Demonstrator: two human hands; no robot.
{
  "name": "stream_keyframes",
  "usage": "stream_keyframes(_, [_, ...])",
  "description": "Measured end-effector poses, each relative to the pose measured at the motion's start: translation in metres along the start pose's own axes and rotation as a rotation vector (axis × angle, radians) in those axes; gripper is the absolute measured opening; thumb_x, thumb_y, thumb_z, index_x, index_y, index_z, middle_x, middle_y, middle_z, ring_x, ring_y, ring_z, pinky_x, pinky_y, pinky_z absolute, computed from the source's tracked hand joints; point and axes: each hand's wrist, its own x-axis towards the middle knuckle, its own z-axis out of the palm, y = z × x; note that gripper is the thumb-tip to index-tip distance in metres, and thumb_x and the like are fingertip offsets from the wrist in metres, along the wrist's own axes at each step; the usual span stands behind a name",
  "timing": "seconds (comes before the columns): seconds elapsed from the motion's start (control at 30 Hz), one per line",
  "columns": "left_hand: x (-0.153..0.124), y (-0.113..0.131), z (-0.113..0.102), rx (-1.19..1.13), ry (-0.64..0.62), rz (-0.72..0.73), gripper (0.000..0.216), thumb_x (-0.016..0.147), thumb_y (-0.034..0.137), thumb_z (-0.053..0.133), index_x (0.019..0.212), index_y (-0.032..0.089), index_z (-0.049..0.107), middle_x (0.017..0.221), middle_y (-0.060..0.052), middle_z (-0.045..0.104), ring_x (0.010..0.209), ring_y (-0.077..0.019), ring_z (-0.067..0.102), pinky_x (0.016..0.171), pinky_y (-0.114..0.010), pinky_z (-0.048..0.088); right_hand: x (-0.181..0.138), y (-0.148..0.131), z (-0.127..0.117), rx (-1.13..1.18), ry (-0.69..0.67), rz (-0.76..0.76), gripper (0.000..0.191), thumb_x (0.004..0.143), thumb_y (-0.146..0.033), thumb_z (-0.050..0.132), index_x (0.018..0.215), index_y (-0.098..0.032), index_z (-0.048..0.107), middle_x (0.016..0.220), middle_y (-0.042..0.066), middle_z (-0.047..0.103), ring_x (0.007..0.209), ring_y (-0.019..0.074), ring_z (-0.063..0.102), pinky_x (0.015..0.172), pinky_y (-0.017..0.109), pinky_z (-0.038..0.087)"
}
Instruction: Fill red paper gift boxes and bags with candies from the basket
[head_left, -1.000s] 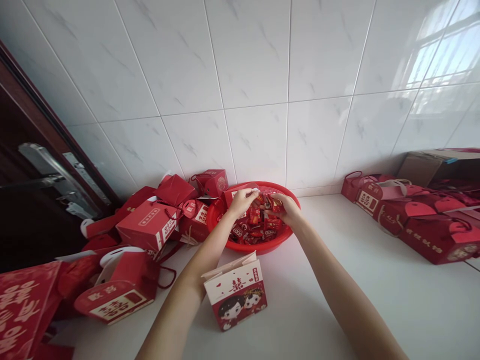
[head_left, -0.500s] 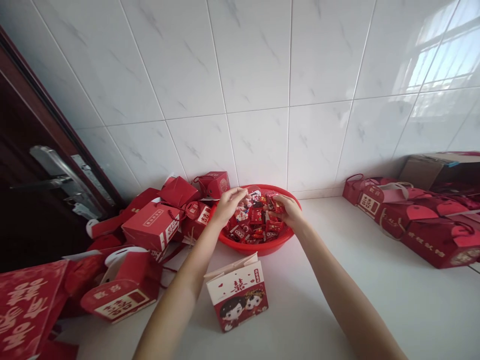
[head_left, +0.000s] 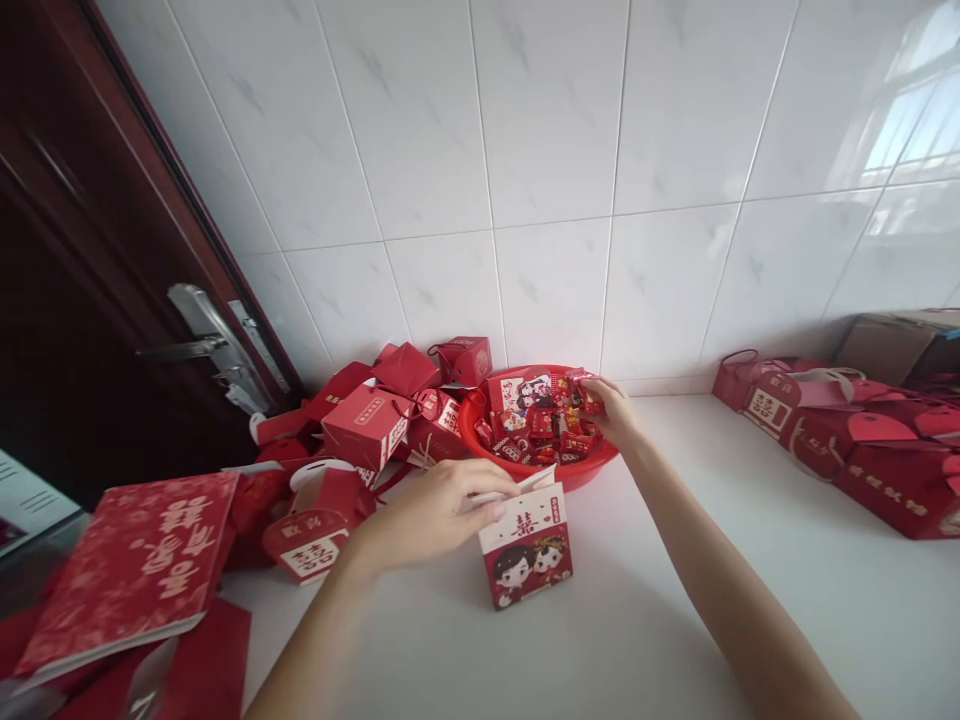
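Observation:
A small candy box [head_left: 529, 550] with a white top band and a cartoon couple on red stands upright on the white counter. My left hand [head_left: 442, 510] is at its upper left edge, thumb on the front and fingers over the top. Behind the box, a red plastic basket [head_left: 480, 445] holds many small wrapped candies [head_left: 544, 425] and a printed card. Over the basket's right side, my right hand [head_left: 616, 412] is closed on red-wrapped candy [head_left: 586, 388]; how many pieces it holds is partly hidden.
Red gift boxes [head_left: 364, 425] are heaped to the left, with a large flat red box [head_left: 142, 570] nearer me. More red boxes [head_left: 870, 455] line the right side, in front of a cardboard box [head_left: 889, 350]. A tiled wall [head_left: 555, 290] rises behind; a dark door [head_left: 105, 260] stands left.
My left hand has left the basket and come down to the candy box's top edge. My right hand stays at the basket, holding red candy. The view has turned left.

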Motion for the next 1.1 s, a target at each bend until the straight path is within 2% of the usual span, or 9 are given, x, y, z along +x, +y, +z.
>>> stream_keyframes(0.1, [0.013,-0.012,0.011,-0.142,0.111,-0.083,0.025,0.091,0.031,0.058,0.105,0.021,0.076,0.110,-0.004,0.075,0.102,-0.0217,0.069,0.088,-0.028,0.053,-0.020,-0.018,0.003,-0.020,-0.078,0.010,0.021,0.059,-0.031,0.074,0.074,-0.021,0.063,0.069,-0.002,0.066,0.064,0.0173,0.064,0.047,0.024,0.049])
stream_keyframes(0.23, [0.023,-0.020,0.020,-0.220,0.183,-0.149,0.029,0.081,0.035,0.071,0.104,0.020,0.076,0.111,-0.006,0.076,0.103,-0.0257,0.069,0.091,-0.031,0.053,-0.055,-0.050,0.005,-0.136,-0.304,-0.048,0.020,0.063,-0.032,0.074,0.073,-0.019,0.063,0.066,-0.002,0.064,0.060,0.0141,0.060,0.049,0.023,0.048])
stream_keyframes(0.33, [0.024,-0.015,0.028,-0.231,0.132,-0.122,0.042,0.073,0.038,0.079,0.111,0.021,0.076,0.116,-0.005,0.074,0.109,-0.0283,0.067,0.094,-0.032,0.050,-0.080,-0.071,0.007,-0.326,-0.476,-0.112,0.017,0.069,-0.029,0.071,0.079,-0.018,0.065,0.067,-0.001,0.063,0.058,0.0117,0.058,0.050,0.022,0.046])
stream_keyframes(0.43, [0.025,-0.009,0.035,-0.270,0.092,-0.076,0.040,0.086,0.048,0.064,0.115,0.021,0.075,0.105,-0.003,0.077,0.099,-0.0261,0.068,0.087,-0.032,0.051,-0.097,-0.080,0.012,-0.507,-0.596,-0.166,0.015,0.076,-0.028,0.067,0.087,-0.017,0.065,0.065,-0.003,0.062,0.054,0.0091,0.054,0.047,0.020,0.043])
stream_keyframes(0.53, [0.026,-0.006,0.039,-0.274,0.123,-0.084,0.044,0.094,0.051,0.052,0.113,0.020,0.076,0.086,-0.002,0.076,0.082,-0.0230,0.068,0.076,-0.032,0.051,-0.105,-0.081,0.017,-0.592,-0.683,-0.194,0.017,0.079,-0.027,0.065,0.092,-0.016,0.064,0.064,-0.003,0.061,0.054,0.0091,0.055,0.048,0.020,0.043])
stream_keyframes(0.7, [0.024,-0.001,0.034,-0.353,0.072,-0.073,0.027,0.079,0.040,0.074,0.097,0.020,0.079,0.100,-0.004,0.077,0.099,-0.0263,0.069,0.089,-0.033,0.050,-0.112,-0.082,0.019,-0.759,-0.816,-0.234,0.020,0.083,-0.027,0.063,0.100,-0.016,0.064,0.065,-0.003,0.061,0.053,0.0090,0.055,0.047,0.020,0.043])
stream_keyframes(0.83, [0.020,0.008,0.028,-0.413,-0.046,-0.063,0.047,0.070,0.036,0.082,0.115,0.025,0.072,0.113,-0.001,0.075,0.111,-0.0285,0.066,0.095,-0.035,0.050,-0.123,-0.088,0.020,-0.908,-0.951,-0.267,0.015,0.086,-0.024,0.059,0.097,-0.017,0.065,0.081,0.001,0.067,0.056,0.0079,0.055,0.047,0.020,0.043])
stream_keyframes(0.93, [0.019,0.013,0.027,-0.423,-0.065,-0.035,0.061,0.065,0.034,0.086,0.123,0.026,0.068,0.121,-0.001,0.072,0.118,-0.0302,0.063,0.100,-0.036,0.048,-0.130,-0.089,0.023,-1.043,-0.964,-0.323,0.015,0.086,-0.020,0.058,0.099,-0.016,0.066,0.079,0.000,0.065,0.053,0.0067,0.052,0.048,0.020,0.040])
stream_keyframes(1.1, [0.020,0.012,0.028,-0.454,-0.085,-0.050,0.058,0.066,0.033,0.085,0.121,0.023,0.067,0.118,-0.004,0.073,0.115,-0.0303,0.064,0.098,-0.038,0.049,-0.132,-0.081,0.028,-1.214,-0.904,-0.388,0.017,0.087,-0.015,0.057,0.101,-0.016,0.067,0.065,-0.003,0.060,0.054,0.0087,0.050,0.052,0.022,0.037])
